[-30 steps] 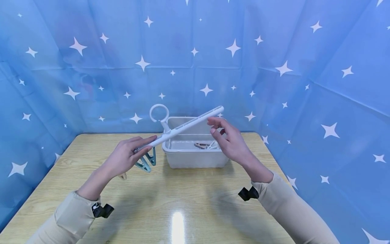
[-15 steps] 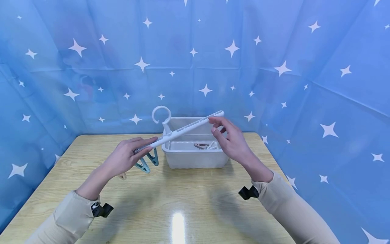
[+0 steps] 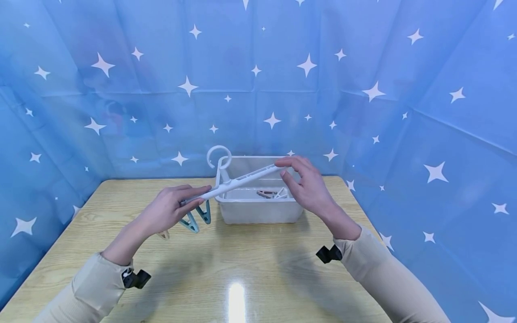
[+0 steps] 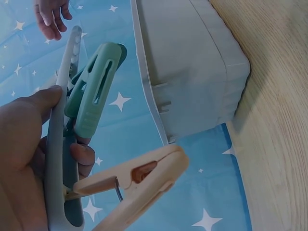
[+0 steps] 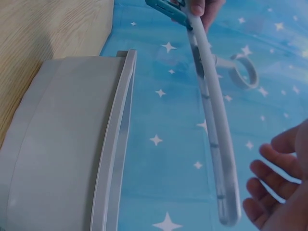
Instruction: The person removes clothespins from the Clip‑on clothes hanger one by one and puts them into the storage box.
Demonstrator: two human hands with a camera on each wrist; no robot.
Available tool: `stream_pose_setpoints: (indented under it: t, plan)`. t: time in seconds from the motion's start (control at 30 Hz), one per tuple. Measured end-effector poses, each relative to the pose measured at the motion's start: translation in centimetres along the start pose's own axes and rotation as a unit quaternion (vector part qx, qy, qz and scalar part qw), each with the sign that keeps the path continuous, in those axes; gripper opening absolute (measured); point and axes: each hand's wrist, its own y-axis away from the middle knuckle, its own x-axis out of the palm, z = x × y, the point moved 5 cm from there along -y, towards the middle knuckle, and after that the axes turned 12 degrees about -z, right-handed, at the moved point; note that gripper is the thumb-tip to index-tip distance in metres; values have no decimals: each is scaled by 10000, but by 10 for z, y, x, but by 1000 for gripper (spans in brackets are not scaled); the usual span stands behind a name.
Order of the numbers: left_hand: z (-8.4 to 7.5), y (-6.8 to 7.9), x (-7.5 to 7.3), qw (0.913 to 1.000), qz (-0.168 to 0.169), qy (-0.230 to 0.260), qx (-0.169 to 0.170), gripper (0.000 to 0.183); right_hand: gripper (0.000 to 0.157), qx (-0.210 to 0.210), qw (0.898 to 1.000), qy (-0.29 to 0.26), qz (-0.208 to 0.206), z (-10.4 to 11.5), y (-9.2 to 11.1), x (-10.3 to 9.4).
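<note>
A white bar-shaped clip hanger (image 3: 246, 178) with a ring hook (image 3: 218, 157) hangs in the air over the front left of the bin. My left hand (image 3: 171, 207) grips its left part between thumb and fingers. From the bar dangle teal clothespins (image 3: 190, 222) and a beige clothespin (image 4: 139, 185), partly behind that hand in the head view. My right hand (image 3: 308, 186) is by the bar's far end with loosely bent fingers. In the right wrist view a gap shows between its fingertips (image 5: 260, 149) and the bar, and it holds nothing.
A light grey plastic bin (image 3: 262, 211) stands on the wooden table (image 3: 226, 260) toward the back. Inside it lie a brown clothespin (image 3: 265, 194) and a white one (image 3: 281, 193). A blue star-patterned cloth (image 3: 258, 89) hangs behind and at both sides.
The hanger's right end and ring have sunk lower, with the ring shifting slightly right. My left hand has kept its grip; the right hand has barely moved.
</note>
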Motion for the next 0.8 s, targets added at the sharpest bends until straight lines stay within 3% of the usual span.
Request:
stream_pose_setpoints:
  t: [0.3, 0.6, 0.8]
  plan:
    - [-3, 1, -1, 9999, 85, 29, 79, 40, 26, -215, 9988, 446, -14, 0, -2, 4]
    - [-3, 2, 1, 9998, 172, 18, 96, 39, 27, -644, 9938, 889, 188, -2, -3, 13]
    - [-2, 2, 3, 9997, 227, 10, 107, 38, 29, -715, 9908, 1096, 358, -4, -3, 18]
